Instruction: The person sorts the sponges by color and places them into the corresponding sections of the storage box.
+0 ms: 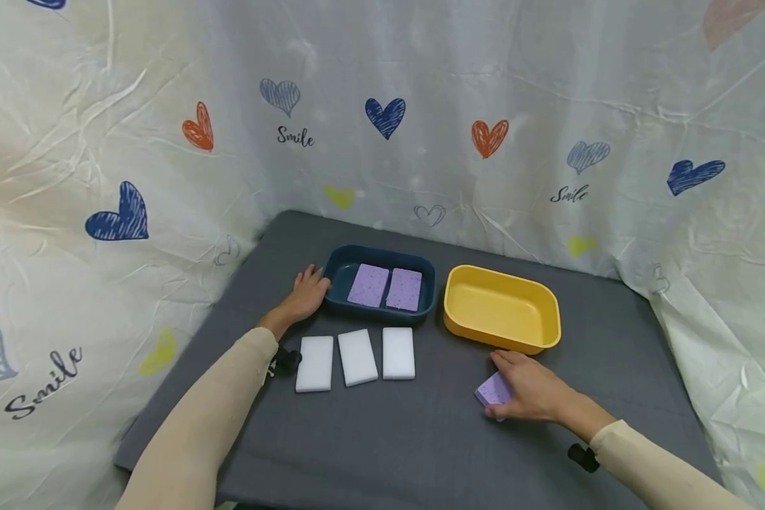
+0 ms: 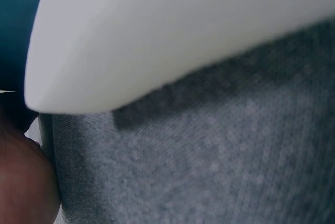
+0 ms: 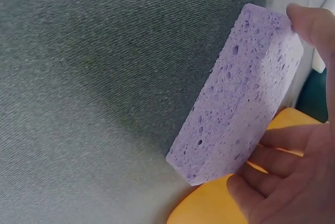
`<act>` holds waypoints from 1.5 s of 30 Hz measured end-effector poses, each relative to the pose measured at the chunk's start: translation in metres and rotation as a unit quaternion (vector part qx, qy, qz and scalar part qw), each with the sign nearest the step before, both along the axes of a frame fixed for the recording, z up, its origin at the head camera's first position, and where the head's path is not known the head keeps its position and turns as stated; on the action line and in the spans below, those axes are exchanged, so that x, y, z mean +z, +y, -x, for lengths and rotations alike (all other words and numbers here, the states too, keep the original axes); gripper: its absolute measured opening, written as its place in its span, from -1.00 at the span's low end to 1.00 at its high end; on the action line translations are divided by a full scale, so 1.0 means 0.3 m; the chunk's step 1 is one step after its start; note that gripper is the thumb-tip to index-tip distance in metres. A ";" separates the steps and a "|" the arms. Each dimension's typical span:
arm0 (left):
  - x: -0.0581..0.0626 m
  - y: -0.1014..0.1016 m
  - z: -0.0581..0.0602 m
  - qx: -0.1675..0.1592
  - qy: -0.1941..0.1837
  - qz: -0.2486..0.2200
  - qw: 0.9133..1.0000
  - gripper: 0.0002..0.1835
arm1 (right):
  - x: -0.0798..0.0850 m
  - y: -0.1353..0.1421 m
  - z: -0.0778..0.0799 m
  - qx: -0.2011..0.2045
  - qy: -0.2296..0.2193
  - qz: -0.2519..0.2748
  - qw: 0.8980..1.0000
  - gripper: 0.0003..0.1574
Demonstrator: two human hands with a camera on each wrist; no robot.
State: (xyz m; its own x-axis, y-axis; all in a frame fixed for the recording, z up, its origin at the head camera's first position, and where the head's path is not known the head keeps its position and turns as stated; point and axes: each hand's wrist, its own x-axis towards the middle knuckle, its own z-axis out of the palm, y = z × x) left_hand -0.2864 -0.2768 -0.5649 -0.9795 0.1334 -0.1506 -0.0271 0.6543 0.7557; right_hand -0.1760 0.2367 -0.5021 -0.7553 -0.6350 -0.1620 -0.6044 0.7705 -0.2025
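My right hand (image 1: 528, 388) grips a purple sponge (image 3: 235, 96) by its ends, thumb on one side and fingertips on the other. In the head view this sponge is partly covered by the hand, just in front of the yellow container (image 1: 500, 312). My left hand (image 1: 302, 296) rests against the left end of the dark blue container (image 1: 376, 312), its fingers relaxed at the rim. Inside that container two purple sponges (image 1: 368, 285) lie flat side by side. The left wrist view shows only part of the left hand (image 2: 26, 182), at the lower left.
Three white sponge blocks (image 1: 358, 358) lie in a row before the blue container, the leftmost close to the left wrist camera (image 1: 287, 360). Grey cloth (image 1: 389, 446) covers the table. A curtain (image 1: 446, 85) printed with hearts hangs behind and at both sides.
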 end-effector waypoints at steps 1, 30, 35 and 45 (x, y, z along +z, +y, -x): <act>-0.005 -0.001 0.002 0.001 0.002 0.001 1.000 -0.22 | 0.000 0.003 -0.001 -0.003 0.006 -0.002 1.000 0.35; -0.044 -0.013 0.022 0.009 -0.009 -0.011 1.000 -0.15 | 0.077 -0.047 -0.007 0.007 -0.018 -0.009 1.000 0.38; -0.048 -0.020 0.031 0.012 -0.002 -0.008 1.000 -0.14 | 0.153 -0.125 0.014 0.047 -0.007 -0.006 0.999 0.37; 0.001 0.005 -0.009 0.002 0.004 -0.006 1.000 -0.15 | 0.293 -0.278 0.108 0.079 0.020 -0.020 0.997 0.38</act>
State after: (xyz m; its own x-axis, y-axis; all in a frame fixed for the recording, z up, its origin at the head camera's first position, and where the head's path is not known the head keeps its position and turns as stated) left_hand -0.2838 -0.2754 -0.5646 -0.9812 0.1314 -0.1413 -0.0235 0.6455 0.7634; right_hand -0.2083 0.1532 -0.4140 -0.6534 -0.7397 -0.1610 -0.7252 0.6726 -0.1474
